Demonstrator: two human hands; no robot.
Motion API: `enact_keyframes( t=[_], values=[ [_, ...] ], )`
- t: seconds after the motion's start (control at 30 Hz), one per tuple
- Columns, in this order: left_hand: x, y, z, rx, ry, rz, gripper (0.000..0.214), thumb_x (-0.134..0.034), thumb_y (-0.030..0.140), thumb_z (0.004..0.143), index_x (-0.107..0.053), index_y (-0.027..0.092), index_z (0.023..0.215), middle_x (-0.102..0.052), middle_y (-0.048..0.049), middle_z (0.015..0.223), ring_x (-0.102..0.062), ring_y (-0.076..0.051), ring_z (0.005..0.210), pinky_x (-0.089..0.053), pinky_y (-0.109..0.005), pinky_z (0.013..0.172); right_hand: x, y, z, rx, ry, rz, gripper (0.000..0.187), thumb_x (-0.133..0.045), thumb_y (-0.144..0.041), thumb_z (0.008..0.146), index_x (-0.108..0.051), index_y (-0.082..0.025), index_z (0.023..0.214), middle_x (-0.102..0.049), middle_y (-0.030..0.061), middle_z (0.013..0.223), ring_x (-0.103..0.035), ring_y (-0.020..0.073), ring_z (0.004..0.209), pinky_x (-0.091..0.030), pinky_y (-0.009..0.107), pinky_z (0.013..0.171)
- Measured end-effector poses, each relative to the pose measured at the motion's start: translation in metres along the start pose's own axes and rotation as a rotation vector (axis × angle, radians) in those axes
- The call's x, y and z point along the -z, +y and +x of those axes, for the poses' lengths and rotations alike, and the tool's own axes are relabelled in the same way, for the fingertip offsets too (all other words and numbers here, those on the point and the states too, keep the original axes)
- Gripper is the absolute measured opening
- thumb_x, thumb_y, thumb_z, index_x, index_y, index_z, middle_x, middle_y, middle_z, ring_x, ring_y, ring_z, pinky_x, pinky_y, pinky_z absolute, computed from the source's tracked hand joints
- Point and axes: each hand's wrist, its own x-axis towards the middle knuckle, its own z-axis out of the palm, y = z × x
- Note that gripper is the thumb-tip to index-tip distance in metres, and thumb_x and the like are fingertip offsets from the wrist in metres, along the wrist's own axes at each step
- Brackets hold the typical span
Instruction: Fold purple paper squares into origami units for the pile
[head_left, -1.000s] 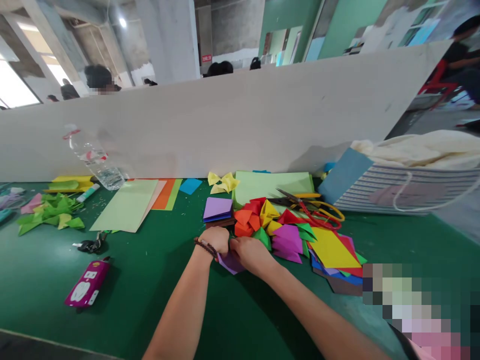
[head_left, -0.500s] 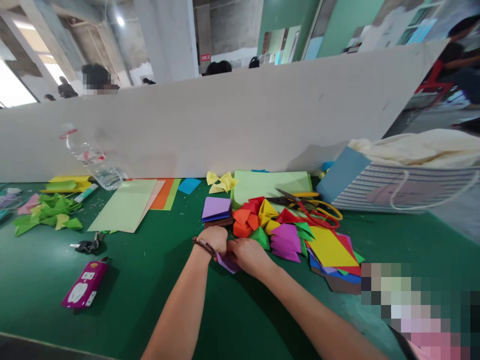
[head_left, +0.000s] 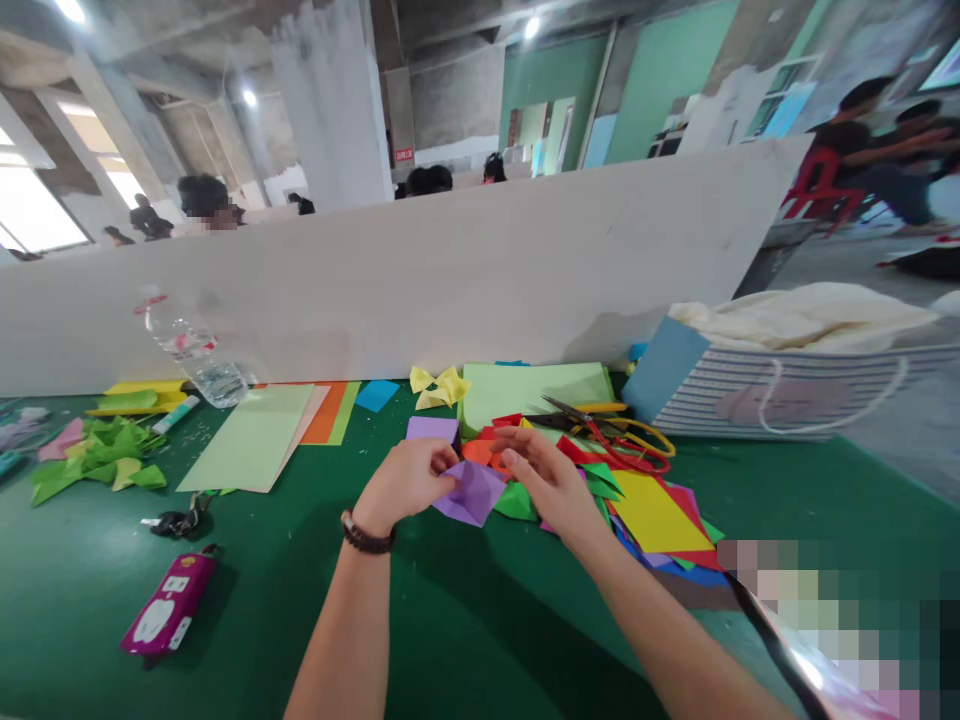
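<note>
A creased purple sheet of origami paper (head_left: 472, 493) is pinched at its left side by my left hand (head_left: 405, 482), held a little above the green table (head_left: 330, 590). My right hand (head_left: 546, 480) hovers just right of the sheet, fingers apart and curved, with nothing in them. Behind my left hand lies a stack of purple paper squares (head_left: 433, 429). Folded red and orange paper pieces (head_left: 484, 452) and green folded pieces (head_left: 517, 502) lie behind and under my right hand, which partly hides them.
Scissors (head_left: 630, 440) lie beyond the folded pieces, near a stack of coloured squares (head_left: 664, 515). A striped bag (head_left: 750, 390) stands at the right. On the left are a plastic bottle (head_left: 195, 350), pale green sheets (head_left: 247, 440), keys (head_left: 180, 518) and a magenta pouch (head_left: 169, 605).
Both hands have risen off the table and drawn apart. The purple paper, earlier pressed down between them, is lifted and opened out in my left hand. My right hand has released it.
</note>
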Motion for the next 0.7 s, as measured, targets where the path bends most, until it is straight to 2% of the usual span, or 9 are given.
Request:
enact_keyframes(
  t=[0.07,0.17,0.23,0.3,0.37,0.5,0.7],
  values=[
    [0.005,0.009,-0.010,-0.060,0.215,-0.185,0.010,-0.058,0.024,0.079,-0.061,0.019,0.087,-0.068,-0.0002,0.081,-0.063,-0.012,0.070,-0.047,-0.020,0.061,0.001,-0.026,0.001,-0.020,-0.122,-0.012,0.044,-0.060,-0.049,0.081,-0.056,-0.021,0.115,-0.067,0.0094,0.108,-0.064,0.0196,0.095,-0.054,0.033,0.079],
    [0.006,0.021,-0.021,-0.112,0.360,-0.303,0.006,-0.059,0.021,0.079,-0.059,0.019,0.084,-0.066,0.0006,0.079,-0.062,-0.012,0.068,-0.047,-0.021,0.061,0.001,-0.058,0.002,-0.048,-0.198,-0.101,0.041,-0.062,-0.044,0.079,-0.059,-0.021,0.113,-0.069,0.0062,0.097,-0.065,0.0178,0.084,-0.054,0.030,0.072],
    [0.006,0.028,-0.026,-0.126,0.387,-0.345,0.007,-0.059,0.020,0.080,-0.061,0.019,0.087,-0.067,-0.0001,0.081,-0.062,-0.012,0.070,-0.049,-0.022,0.064,0.001,-0.070,0.004,-0.043,-0.163,-0.163,0.033,-0.061,-0.044,0.078,-0.065,-0.018,0.100,-0.068,0.0033,0.078,-0.063,0.0165,0.069,-0.052,0.028,0.060],
    [0.006,0.034,-0.029,-0.140,0.381,-0.385,0.013,-0.060,0.023,0.082,-0.063,0.019,0.094,-0.068,-0.0018,0.087,-0.063,-0.013,0.075,-0.050,-0.023,0.068,0.002,-0.076,0.006,-0.025,-0.125,-0.204,0.030,-0.060,-0.044,0.078,-0.067,-0.018,0.091,-0.066,0.0019,0.070,-0.061,0.0156,0.061,-0.050,0.026,0.054],
    [0.006,0.038,-0.031,-0.149,0.368,-0.391,0.015,-0.058,0.028,0.086,-0.065,0.019,0.096,-0.068,-0.0028,0.088,-0.063,-0.014,0.077,-0.049,-0.023,0.068,0.004,-0.078,0.006,-0.007,-0.131,-0.225,0.028,-0.059,-0.043,0.079,-0.068,-0.018,0.089,-0.068,0.0025,0.072,-0.061,0.0157,0.062,-0.050,0.026,0.054],
    [0.005,0.043,-0.033,-0.159,0.377,-0.359,0.018,-0.055,0.029,0.088,-0.067,0.018,0.081,-0.065,-0.0009,0.072,-0.056,-0.011,0.067,-0.043,-0.022,0.061,0.008,-0.081,0.002,0.018,-0.172,-0.236,0.025,-0.059,-0.041,0.081,-0.068,-0.019,0.089,-0.071,0.0038,0.077,-0.063,0.0160,0.065,-0.050,0.026,0.056],
    [-0.002,0.051,-0.031,-0.186,0.497,-0.534,0.019,-0.057,0.029,0.086,-0.064,0.016,0.074,-0.062,-0.0003,0.067,-0.054,-0.010,0.061,-0.043,-0.020,0.056,0.010,-0.086,-0.008,0.132,-0.055,-0.185,0.025,-0.064,-0.035,0.079,-0.060,-0.021,0.099,-0.070,0.0042,0.085,-0.066,0.0170,0.074,-0.054,0.026,0.060]
  ],
)
